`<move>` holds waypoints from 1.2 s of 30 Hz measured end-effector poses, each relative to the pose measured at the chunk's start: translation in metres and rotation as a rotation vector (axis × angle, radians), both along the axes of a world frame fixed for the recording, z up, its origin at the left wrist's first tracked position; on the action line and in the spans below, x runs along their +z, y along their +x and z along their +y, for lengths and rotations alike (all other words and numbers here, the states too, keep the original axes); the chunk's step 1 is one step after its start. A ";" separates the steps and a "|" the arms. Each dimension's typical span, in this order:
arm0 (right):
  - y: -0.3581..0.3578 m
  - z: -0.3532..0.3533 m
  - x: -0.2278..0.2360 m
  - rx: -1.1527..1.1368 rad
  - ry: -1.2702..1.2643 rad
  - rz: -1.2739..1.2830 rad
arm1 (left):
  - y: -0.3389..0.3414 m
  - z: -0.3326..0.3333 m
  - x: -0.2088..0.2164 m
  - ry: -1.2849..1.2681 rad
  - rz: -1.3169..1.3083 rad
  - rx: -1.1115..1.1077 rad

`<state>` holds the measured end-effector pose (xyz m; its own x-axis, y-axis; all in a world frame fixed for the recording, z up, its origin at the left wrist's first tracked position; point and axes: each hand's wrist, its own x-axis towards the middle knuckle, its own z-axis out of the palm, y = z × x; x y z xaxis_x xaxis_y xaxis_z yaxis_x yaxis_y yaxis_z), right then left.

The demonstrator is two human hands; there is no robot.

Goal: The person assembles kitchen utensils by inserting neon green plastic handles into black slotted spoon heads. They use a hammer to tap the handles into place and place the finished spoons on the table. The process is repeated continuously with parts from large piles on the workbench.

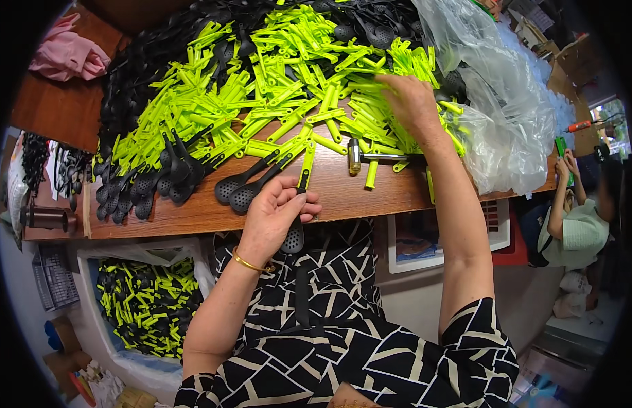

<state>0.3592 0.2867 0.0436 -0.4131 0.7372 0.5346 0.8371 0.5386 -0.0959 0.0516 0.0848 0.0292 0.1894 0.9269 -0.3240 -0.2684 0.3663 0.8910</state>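
My left hand is closed around the black neck of a perforated spoon. Its round black bowl hangs past the table's front edge, and a lime-green handle sleeve sits on its upper end. My right hand is over the right part of a heap of lime-green handle sleeves; its fingers are blurred against the heap, so their grip is unclear. Close to my left hand lie two black perforated spoons with green on their handles. A small hammer lies near my right forearm, its dark handle pointing right.
Black spoons are piled behind the sleeves, with more at the table's left. Clear plastic sheeting covers the right side. Below left stands a white bin of green-and-black pieces. Another person sits at far right.
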 end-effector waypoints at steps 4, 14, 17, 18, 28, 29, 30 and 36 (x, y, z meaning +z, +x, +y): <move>0.016 0.003 0.010 -0.075 -0.032 0.091 | 0.000 0.001 0.002 -0.002 0.010 -0.010; 0.026 0.004 0.031 -0.077 0.280 -0.015 | 0.001 0.000 0.004 -0.010 0.003 -0.008; -0.016 -0.021 0.030 0.151 0.120 -0.075 | -0.001 -0.001 0.000 -0.005 -0.004 -0.002; -0.026 -0.024 0.022 0.114 0.041 -0.185 | 0.000 -0.001 0.001 -0.006 0.000 -0.001; -0.043 -0.022 0.008 -0.074 -0.152 -0.111 | 0.002 0.000 -0.002 0.018 -0.001 0.010; -0.038 -0.025 0.009 -0.023 -0.249 0.087 | 0.002 0.001 -0.001 0.017 -0.005 0.010; -0.037 -0.031 0.016 0.033 -0.349 0.284 | 0.001 0.001 -0.005 0.029 -0.020 0.001; -0.059 -0.100 0.058 0.468 -0.611 0.335 | 0.005 -0.003 -0.004 0.039 0.009 -0.014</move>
<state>0.3007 0.1864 0.1018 -0.6388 0.7290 0.2459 0.4155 0.5959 -0.6872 0.0564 0.0819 0.0252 0.1992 0.9363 -0.2894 -0.2551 0.3347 0.9071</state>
